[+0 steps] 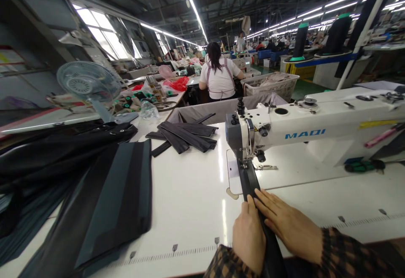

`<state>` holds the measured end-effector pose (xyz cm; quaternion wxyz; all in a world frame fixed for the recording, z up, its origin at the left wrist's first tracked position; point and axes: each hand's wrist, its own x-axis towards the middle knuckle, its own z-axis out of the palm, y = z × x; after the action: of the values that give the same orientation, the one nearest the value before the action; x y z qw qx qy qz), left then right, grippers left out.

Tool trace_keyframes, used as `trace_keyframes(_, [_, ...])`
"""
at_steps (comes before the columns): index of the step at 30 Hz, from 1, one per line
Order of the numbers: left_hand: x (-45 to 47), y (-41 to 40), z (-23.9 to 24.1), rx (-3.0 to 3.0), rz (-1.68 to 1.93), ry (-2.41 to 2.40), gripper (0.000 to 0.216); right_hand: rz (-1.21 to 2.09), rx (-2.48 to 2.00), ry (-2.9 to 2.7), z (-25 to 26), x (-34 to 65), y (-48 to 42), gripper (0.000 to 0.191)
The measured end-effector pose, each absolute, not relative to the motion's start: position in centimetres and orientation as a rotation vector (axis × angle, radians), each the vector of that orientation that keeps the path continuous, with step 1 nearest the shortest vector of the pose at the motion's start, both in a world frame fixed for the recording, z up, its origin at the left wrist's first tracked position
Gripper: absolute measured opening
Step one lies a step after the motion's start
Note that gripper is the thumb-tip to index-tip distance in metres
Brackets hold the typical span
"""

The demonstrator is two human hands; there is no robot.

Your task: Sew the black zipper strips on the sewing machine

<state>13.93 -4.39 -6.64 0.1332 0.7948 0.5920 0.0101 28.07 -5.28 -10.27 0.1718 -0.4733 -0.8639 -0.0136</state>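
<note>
A long black strip of fabric or leather (250, 181) runs from under the presser foot of the white sewing machine (284, 130) down over the table's front edge. My left hand (249, 233) is closed on the strip's left side, its fingers curled and partly hidden. Stretched out and lying flat, the fingers of my right hand (286, 221) press on the strip's right edge, just in front of the needle area. The fingertips of both hands nearly meet. Whether the needle is down in the material is too small to tell.
Black strips (186, 134) lie in a loose pile behind the machine's left side. Dark panels (120, 202) cover the table's left part. A fan (88, 82) stands beyond them. A person (220, 75) sits ahead, beside a basket (270, 86). Thread cones (300, 44) stand right.
</note>
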Motion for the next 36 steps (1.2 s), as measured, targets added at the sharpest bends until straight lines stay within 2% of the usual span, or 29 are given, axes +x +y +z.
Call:
trace_keyframes(9, [13.7,-3.3,-5.9,2.273,-0.023,1.650,0.054,-0.058,-1.287,-2.482,-11.1,27.9,-4.4,0.055])
trace_keyframes(15, [13.0,-3.1,-6.8,2.246,0.266,1.536,0.046,-0.141,-1.303,-2.499,-11.3,27.9,-4.1,0.056])
trace_keyframes(18, [12.5,-2.3,-6.1,2.304,0.197,1.495,0.042,-0.188,-1.290,-2.494,-11.3,27.9,-3.9,0.057])
trace_keyframes(21, [11.3,-0.4,-4.6,2.489,0.121,1.329,0.037,-0.275,-1.264,-2.504,-11.3,27.9,-3.8,0.057])
trace_keyframes(25, [9.3,2.2,-3.7,2.758,0.235,1.019,0.028,-0.375,-1.222,-2.539,-10.9,28.1,-3.7,0.056])
trace_keyframes(32, [8.6,2.6,-5.7,2.823,0.251,0.998,0.033,-0.121,-1.260,-2.554,-10.5,29.7,-2.4,0.051])
trace_keyframes(36, [8.9,1.8,-7.1,2.924,0.288,1.053,0.035,-0.201,-1.367,-2.469,-11.2,29.9,-1.2,0.050])
